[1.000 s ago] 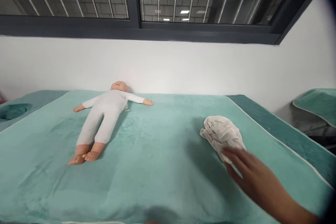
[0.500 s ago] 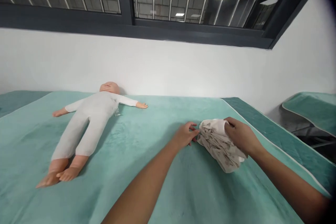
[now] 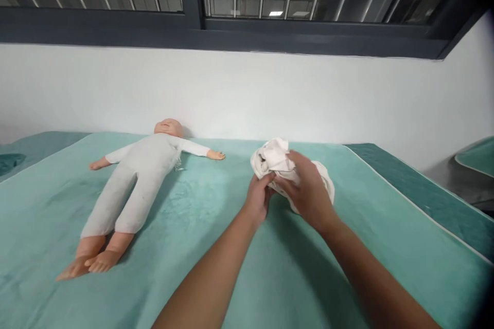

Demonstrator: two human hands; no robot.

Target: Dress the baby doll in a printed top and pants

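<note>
Both my hands hold a bunched-up whitish piece of cloth [image 3: 273, 153], perhaps a small garment; its exact kind cannot be made out. My left hand [image 3: 258, 196] grips its near lower edge, thumb on top. Over its right side lies my right hand [image 3: 309, 193], fingers closed on the fabric, with part of the cloth showing beyond the knuckles. To the left a baby doll [image 3: 148, 162] in a white cloth body lies on its back, arms spread, head toward the wall and bare feet toward me.
A light green padded cover [image 3: 185, 267] spreads under everything, with darker green strips at both sides. Behind it rises a white wall [image 3: 239, 97] below a dark-framed barred window [image 3: 247, 36]. Another green-covered surface [image 3: 478, 157] stands at the far right.
The cloth has moved left and up, turned and bunched, its patterned side now mostly hidden. My left hand has closed on it; my right hand has shifted left with it. The view has turned slightly.
</note>
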